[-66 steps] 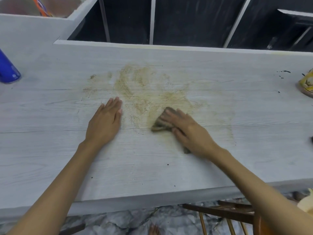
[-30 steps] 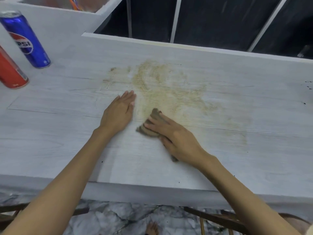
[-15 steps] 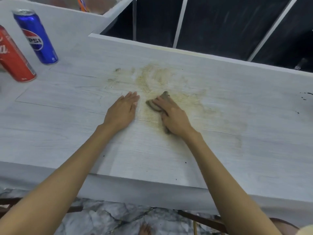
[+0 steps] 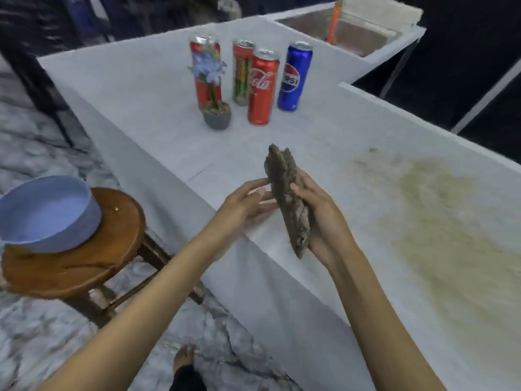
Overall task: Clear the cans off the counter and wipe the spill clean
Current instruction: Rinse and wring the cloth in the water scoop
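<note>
Now R hand (image 4: 321, 218) grips cloth (image 4: 287, 201); L hand (image 4: 245, 207) open.

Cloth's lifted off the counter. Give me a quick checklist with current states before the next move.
1. Cloth secured: ok, the right hand grips it, the left hand touches its side.
2. Cloth fit for more wiping: not ok, it looks heavily soiled.
3. Spill gone: not ok, a wide yellowish smear remains on the counter.
4. Cans cleared: not ok, four cans stand upright on the counter's far section.
5. Basin on the stool holds rinse water: cannot tell.
</note>
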Demonstrator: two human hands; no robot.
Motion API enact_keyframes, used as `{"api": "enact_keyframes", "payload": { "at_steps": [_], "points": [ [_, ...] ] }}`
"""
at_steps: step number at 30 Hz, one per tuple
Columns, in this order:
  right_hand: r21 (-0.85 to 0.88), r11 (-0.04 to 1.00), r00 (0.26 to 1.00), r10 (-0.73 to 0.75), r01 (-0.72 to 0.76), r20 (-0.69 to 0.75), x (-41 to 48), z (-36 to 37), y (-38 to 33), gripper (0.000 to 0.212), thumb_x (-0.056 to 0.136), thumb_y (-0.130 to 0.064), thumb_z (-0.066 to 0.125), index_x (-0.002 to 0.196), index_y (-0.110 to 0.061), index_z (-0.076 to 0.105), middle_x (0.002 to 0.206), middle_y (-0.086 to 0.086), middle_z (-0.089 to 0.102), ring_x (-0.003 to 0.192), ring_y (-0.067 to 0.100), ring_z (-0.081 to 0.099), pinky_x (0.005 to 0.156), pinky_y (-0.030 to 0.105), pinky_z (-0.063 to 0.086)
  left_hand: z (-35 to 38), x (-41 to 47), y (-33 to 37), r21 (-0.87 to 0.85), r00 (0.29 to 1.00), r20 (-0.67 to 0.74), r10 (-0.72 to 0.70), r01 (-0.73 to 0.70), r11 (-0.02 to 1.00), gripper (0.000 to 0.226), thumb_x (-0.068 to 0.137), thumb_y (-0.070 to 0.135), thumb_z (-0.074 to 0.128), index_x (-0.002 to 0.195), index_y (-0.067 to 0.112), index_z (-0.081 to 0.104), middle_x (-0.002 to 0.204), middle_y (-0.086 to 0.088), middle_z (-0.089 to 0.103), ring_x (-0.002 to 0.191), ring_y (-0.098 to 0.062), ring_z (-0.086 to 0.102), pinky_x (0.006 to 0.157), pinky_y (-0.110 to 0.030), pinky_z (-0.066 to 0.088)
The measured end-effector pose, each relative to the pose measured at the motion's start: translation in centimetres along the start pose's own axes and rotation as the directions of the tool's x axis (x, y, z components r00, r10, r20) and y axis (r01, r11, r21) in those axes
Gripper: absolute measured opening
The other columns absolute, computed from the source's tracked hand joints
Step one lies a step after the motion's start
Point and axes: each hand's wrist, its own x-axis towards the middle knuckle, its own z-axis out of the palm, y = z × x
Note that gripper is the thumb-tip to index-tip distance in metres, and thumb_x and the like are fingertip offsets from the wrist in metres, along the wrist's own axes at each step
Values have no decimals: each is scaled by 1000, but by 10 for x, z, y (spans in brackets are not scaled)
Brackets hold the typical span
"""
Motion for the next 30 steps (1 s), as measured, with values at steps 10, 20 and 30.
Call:
{"api": "enact_keyframes", "payload": {
  "at_steps": [10, 20, 30],
  "points": [
    [280, 827, 829, 338, -488, 446, 91, 205, 111, 29, 93, -8, 38, 115, -10, 56, 88, 8, 74, 74, 16, 71, 65, 22, 58, -222, -81, 22, -380, 827, -554, -102, -142, 914, 13, 91, 2, 48, 96, 14, 48, 93, -9, 60, 83, -20, 61, 77, -30, 54],
    [-533, 823, 931, 327, -196, 162, 177, 348, 215, 26, 90, -6, 49, 115, -7, 56, 80, 7, 60, 64, 16, 55, 58, 26, 43, -393, -92, 6, -390, 635, -697, -334, 55, 919, 36, 96, 14, 44, 129, 2, 45, 136, -17, 49, 124, -30, 49, 94, -36, 43],
    [-761, 616, 951, 311, -202, -1, 218, 391, 280, 30, 87, 0, 47, 116, -1, 56, 118, 17, 60, 110, 30, 57, 88, 31, 44, -429, -32, -26, -448, 440, -767, -467, 154, 881, 19, 93, 8, 44, 79, 3, 57, 82, -13, 55, 83, -24, 53, 73, -32, 44]
  ]
}}
